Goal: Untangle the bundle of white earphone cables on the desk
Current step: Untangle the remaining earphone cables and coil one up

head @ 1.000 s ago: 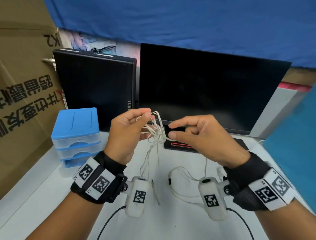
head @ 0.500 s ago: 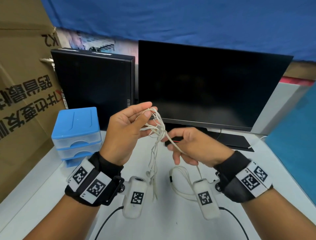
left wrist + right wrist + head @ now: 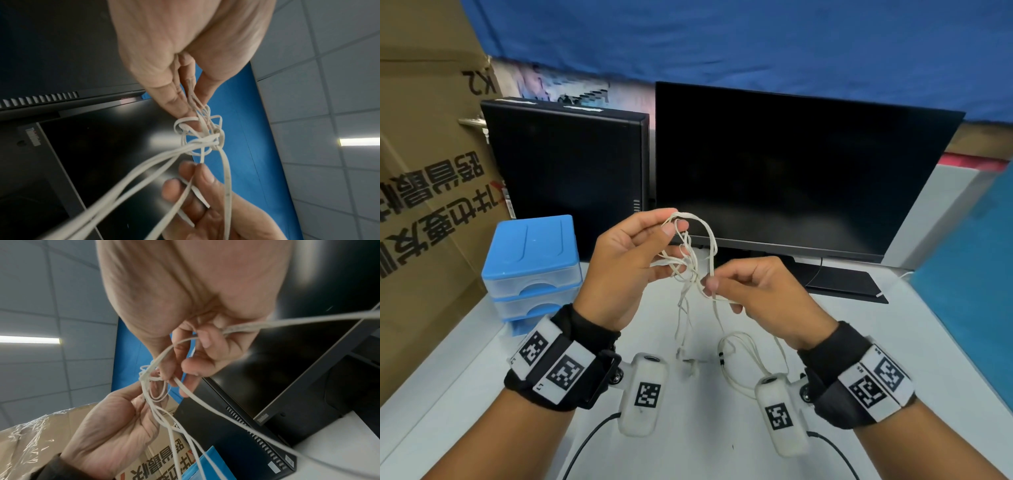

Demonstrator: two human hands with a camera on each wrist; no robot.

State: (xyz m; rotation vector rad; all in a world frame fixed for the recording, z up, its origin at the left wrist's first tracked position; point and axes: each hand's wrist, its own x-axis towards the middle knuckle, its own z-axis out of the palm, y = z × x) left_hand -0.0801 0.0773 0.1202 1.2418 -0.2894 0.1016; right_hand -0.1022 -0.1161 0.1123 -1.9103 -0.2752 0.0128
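Note:
A tangle of white earphone cables (image 3: 688, 263) is held up above the desk (image 3: 688, 445) in front of the monitor. My left hand (image 3: 626, 263) pinches the upper loops of the tangle (image 3: 202, 138) between thumb and fingers. My right hand (image 3: 753, 291) pinches one strand (image 3: 236, 329) just right of the knot, its other fingers curled. Loose strands hang down to the desk, where the earbuds (image 3: 688, 366) and a cable loop (image 3: 743, 363) lie between my wrists.
A black monitor (image 3: 791, 171) stands right behind the hands, with a black computer case (image 3: 565, 171) to its left. A blue drawer box (image 3: 530, 263) sits at the left, beside a large cardboard box (image 3: 424, 188). A blue panel (image 3: 976, 274) edges the right.
My right hand dropped low while pulling a strand, then came back up to the knot. The left hand has kept its hold on the tangle and stayed almost in place.

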